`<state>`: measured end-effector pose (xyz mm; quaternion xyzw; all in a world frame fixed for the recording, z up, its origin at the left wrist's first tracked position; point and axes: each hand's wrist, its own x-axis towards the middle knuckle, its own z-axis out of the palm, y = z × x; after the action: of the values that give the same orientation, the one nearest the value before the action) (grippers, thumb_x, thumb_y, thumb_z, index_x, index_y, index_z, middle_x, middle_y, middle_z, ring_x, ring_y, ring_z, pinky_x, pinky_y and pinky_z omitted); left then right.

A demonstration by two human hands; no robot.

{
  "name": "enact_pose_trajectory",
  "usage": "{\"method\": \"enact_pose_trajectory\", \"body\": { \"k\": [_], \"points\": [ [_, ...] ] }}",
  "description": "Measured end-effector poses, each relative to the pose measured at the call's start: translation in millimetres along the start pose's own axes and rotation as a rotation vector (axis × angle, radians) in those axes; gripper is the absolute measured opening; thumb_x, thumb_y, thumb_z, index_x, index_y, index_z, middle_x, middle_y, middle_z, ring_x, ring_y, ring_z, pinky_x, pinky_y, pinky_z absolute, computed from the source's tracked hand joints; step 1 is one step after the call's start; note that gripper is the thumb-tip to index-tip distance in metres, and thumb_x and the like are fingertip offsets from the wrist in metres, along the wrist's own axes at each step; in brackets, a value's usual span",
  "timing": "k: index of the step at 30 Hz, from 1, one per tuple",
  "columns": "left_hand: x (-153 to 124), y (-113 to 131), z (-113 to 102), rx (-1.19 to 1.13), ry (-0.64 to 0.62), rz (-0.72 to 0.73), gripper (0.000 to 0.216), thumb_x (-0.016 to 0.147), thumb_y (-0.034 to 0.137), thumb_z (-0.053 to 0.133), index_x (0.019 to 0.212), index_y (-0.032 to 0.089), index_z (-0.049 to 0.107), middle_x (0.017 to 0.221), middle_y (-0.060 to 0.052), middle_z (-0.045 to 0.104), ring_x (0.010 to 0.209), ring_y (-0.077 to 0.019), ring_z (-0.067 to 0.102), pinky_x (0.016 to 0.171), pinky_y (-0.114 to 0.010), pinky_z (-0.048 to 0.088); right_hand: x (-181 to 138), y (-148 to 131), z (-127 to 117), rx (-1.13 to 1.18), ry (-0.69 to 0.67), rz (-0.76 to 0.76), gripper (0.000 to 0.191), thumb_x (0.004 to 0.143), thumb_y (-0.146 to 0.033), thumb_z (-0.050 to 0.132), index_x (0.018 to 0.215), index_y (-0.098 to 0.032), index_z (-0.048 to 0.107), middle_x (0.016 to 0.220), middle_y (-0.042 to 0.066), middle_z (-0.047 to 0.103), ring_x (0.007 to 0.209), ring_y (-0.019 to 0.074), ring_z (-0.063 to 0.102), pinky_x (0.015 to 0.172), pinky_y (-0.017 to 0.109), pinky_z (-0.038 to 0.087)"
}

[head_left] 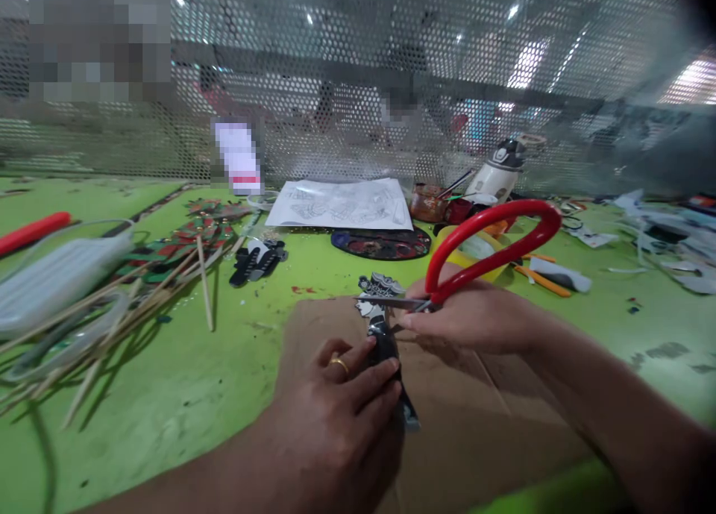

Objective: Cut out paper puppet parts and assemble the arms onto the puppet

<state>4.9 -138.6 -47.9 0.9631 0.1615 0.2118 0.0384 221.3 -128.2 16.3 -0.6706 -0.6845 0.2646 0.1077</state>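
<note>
My left hand (341, 409), with a gold ring on one finger, is closed on the lower part of a small painted cut-out figure (380, 316) and holds it upright above a brown cardboard sheet (481, 424). My right hand (470, 316) grips red-handled scissors (492, 242). Their blades point left and meet the figure just below its head.
On the green table (195, 395) lie wooden sticks with painted figures (184, 264) and a grey bundle (56, 275) at left, a black cut-out (257, 260), a printed sheet (341, 203), a dark palette (383, 243), jars and a white bottle (497, 172). Perforated metal mesh (358, 74) stands behind.
</note>
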Motion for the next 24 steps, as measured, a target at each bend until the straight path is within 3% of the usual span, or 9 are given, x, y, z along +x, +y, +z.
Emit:
{"method": "enact_pose_trajectory", "body": {
  "k": [6, 15, 24],
  "points": [
    [0.1, 0.9, 2.8, -0.039, 0.056, -0.043, 0.025, 0.090, 0.025, 0.054, 0.110, 0.022, 0.068, 0.118, -0.005, 0.070, 0.112, -0.0287, 0.062, 0.098, -0.052, 0.043, -5.1, -4.6, -16.1, -0.030, 0.018, -0.001, 0.028, 0.084, -0.040, 0.054, 0.065, -0.021, 0.063, 0.067, 0.001, 0.067, 0.070, 0.0195, 0.063, 0.064, 0.029, 0.042],
    [3.3, -6.3, -5.2, -0.075, -0.119, -0.035, 0.034, 0.091, 0.035, 0.053, 0.123, 0.027, 0.061, 0.130, -0.003, 0.064, 0.119, -0.0323, 0.057, 0.096, -0.053, 0.043, -2.5, -6.1, -0.4, 0.003, 0.003, 0.074, 0.028, 0.083, -0.034, 0.052, 0.062, -0.020, 0.062, 0.067, 0.003, 0.068, 0.064, 0.0194, 0.061, 0.063, 0.030, 0.043],
    [6.4, -5.9, -13.0, -0.065, -0.163, -0.003, 0.043, 0.091, 0.041, 0.054, 0.130, 0.024, 0.056, 0.140, -0.006, 0.055, 0.119, -0.0277, 0.058, 0.095, -0.046, 0.049, -5.1, -7.9, 3.5, -0.003, 0.016, 0.097, 0.028, 0.084, -0.039, 0.052, 0.065, -0.021, 0.063, 0.072, 0.003, 0.069, 0.069, 0.0211, 0.062, 0.065, 0.031, 0.043]
  ]
}}
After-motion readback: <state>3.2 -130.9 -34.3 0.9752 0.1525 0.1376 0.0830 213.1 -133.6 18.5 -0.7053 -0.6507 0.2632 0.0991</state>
